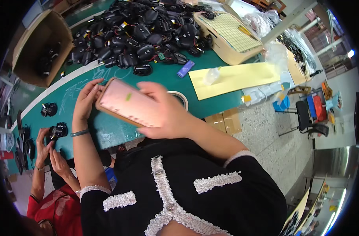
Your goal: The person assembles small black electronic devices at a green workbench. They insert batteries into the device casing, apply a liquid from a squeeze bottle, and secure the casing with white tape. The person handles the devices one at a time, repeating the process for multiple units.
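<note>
A smartphone (122, 99) with a pale pink lit screen and a brown case edge is held above the green table in front of me. My left hand (86, 100) has its fingers curled against the phone's left end. Over the right end lies my right hand (167, 112), slightly blurred, its thumb along the far edge and its fingers along the near edge. A roll of tape (180, 98) is partly hidden behind my right hand. Beyond the phone, a small purple box (185, 69) rests on the table.
Black plastic devices with wires (144, 35) are heaped at the back. A cardboard box (37, 47) stands far left; a cream paper cutter (230, 35) and yellow board (230, 80) lie right. At left, a co-worker's hands (43, 147) handle a black device (59, 130).
</note>
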Motion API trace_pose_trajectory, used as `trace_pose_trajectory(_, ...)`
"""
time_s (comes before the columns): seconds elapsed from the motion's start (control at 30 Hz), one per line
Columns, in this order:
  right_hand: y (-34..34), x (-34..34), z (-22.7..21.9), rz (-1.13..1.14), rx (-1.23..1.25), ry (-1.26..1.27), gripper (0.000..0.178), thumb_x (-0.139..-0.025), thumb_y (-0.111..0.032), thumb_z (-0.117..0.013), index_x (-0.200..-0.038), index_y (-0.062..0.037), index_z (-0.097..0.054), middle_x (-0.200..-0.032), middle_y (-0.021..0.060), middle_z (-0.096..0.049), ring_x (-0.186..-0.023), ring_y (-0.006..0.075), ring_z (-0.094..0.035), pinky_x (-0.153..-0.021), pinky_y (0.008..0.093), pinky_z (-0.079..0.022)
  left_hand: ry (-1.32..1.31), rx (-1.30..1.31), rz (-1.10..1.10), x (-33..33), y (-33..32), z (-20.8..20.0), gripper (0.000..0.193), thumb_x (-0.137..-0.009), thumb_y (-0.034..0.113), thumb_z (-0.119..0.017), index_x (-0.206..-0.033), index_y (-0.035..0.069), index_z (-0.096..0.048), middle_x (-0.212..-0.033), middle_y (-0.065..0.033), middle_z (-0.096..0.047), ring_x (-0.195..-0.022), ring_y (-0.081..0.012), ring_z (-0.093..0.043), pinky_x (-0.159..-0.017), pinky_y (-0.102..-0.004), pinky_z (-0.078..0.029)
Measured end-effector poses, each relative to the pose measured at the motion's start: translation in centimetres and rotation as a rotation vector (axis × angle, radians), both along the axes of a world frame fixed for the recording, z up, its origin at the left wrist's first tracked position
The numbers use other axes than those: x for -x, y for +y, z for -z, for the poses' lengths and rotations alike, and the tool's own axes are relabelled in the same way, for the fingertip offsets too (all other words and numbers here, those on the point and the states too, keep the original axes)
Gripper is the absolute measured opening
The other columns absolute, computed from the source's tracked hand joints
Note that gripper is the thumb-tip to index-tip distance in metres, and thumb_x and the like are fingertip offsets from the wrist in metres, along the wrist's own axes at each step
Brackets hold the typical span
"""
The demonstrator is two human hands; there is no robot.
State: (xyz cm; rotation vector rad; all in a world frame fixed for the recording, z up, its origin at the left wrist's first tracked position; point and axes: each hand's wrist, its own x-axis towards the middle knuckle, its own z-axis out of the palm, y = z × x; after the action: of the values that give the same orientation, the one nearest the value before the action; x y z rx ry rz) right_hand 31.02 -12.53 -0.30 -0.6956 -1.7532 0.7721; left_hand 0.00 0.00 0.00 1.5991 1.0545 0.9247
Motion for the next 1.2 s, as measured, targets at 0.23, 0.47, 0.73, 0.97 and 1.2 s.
trace_pose_trajectory(0.23, 0.8, -25.8, -4.3, 0.365, 0.117, -0.159, 0.07, -0.082, -0.023, -0.067, -0.138, 0.002, -0.031, -0.118, 0.0127, -0.056, -0.107, 0.0195, -0.056, -0.094, 0.0314, -0.042, -0.246, 0.123, -0.066, -9.2, -5.9, 8.9, 0.033, -0.095, 0.024, -0.059, -0.123, 0.007, -0.059, -0.096, -0.0038, -0.068, -0.072, -0.0064, -0.054, -0.064, -0.0205, -0.046)
trace_pose_trajectory(0.47, 10.2, -36.1, -0.9, 0.666, 0.38, -0.639, 0.079, -0.078, -0.025, -0.07, -0.136, 0.0113, -0.03, -0.107, 0.018, -0.064, -0.086, 0.0192, -0.063, -0.07, 0.0284, -0.049, 0.07, -0.092, -0.251, -6.9, -11.5, 7.5, 0.032, -0.09, 0.02, -0.067, -0.116, 0.002, -0.062, -0.097, -0.0064, -0.067, -0.085, -0.01, -0.06, -0.076, -0.0251, -0.049)
trace_pose_trajectory(0.73, 16.8, -43.0, 4.6, 0.7, 0.356, -0.725, 0.085, -0.076, -0.03, -0.079, -0.14, 0.0055, -0.035, -0.127, 0.0259, -0.051, -0.115, 0.0304, -0.052, -0.099, 0.0386, -0.04, 0.505, -0.471, -0.955, 2.8, -19.6, 3.3, 0.049, -0.071, -0.003, -0.062, -0.119, 0.005, -0.059, -0.116, -0.0108, -0.063, -0.107, -0.0231, -0.06, -0.091, -0.034, -0.047)
trace_pose_trajectory(0.97, 7.0, -13.1, -8.0, 0.259, 0.166, -0.356, 0.057, -0.085, -0.006, -0.063, -0.138, -0.0032, -0.044, -0.131, 0.0153, -0.054, -0.122, 0.0238, -0.051, -0.105, 0.0365, -0.038, 0.782, -0.29, -0.754, 13.1, -18.7, 3.8, 0.086, -0.06, -0.002, -0.076, -0.138, 0.007, -0.042, -0.135, -0.0181, -0.049, -0.129, -0.0324, -0.044, -0.106, -0.0373, -0.037)
trace_pose_trajectory(1.2, 5.1, 15.7, 0.0, -0.539, -0.097, -0.605, 0.073, -0.067, -0.031, -0.082, -0.129, -0.0054, -0.051, -0.124, 0.017, -0.058, -0.116, 0.0321, -0.055, -0.098, 0.0408, -0.044, 0.634, -0.103, -0.727, 14.7, -16.9, 5.4, 0.089, -0.06, 0.001, -0.082, -0.139, 0.008, -0.043, -0.126, -0.0184, -0.058, -0.117, -0.0322, -0.056, -0.099, -0.0368, -0.046)
